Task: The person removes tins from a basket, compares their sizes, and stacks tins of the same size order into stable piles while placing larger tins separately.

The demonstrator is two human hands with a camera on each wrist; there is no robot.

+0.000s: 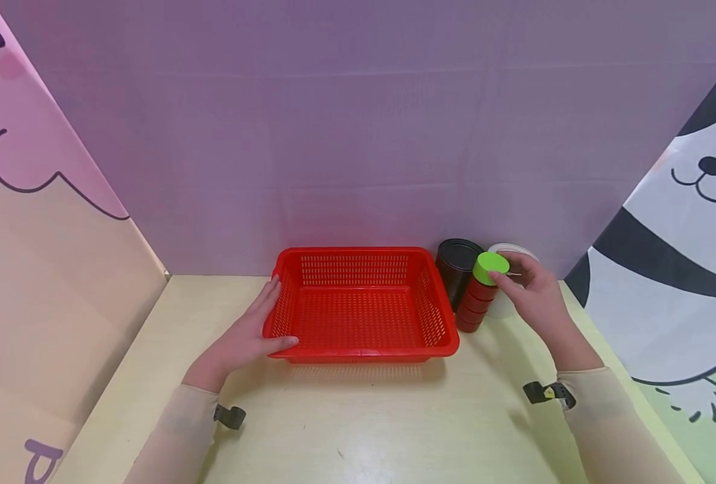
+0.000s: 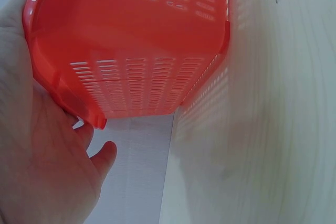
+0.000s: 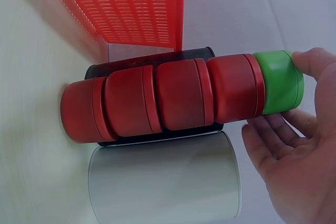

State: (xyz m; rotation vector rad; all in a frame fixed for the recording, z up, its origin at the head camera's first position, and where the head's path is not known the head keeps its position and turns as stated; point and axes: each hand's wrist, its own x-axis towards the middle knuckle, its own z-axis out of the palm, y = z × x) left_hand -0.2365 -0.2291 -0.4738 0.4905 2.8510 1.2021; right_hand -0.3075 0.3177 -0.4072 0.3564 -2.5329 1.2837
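A red plastic basket (image 1: 364, 353) with slotted walls stands on the table. My left hand (image 1: 239, 341) rests on its left rim, fingers extended along the side and the thumb lying over the near corner. In the left wrist view the left hand (image 2: 47, 150) lies against the basket (image 2: 131, 40). At the basket's right stands a column of several small red round tubs (image 1: 474, 306), with a green round tub (image 1: 489, 267) on top. My right hand (image 1: 533, 296) pinches this green tub between thumb and fingers. The right wrist view shows the green tub (image 3: 281, 82) touching the uppermost red tub (image 3: 233, 87).
Close behind the column is a black lidded canister (image 1: 454, 269). A white canister (image 3: 163, 177) stands beside it, partly hidden by my right hand in the head view. A purple backdrop (image 1: 358, 134) rises behind, with printed panels on both sides of the pale wooden table (image 1: 364, 423).
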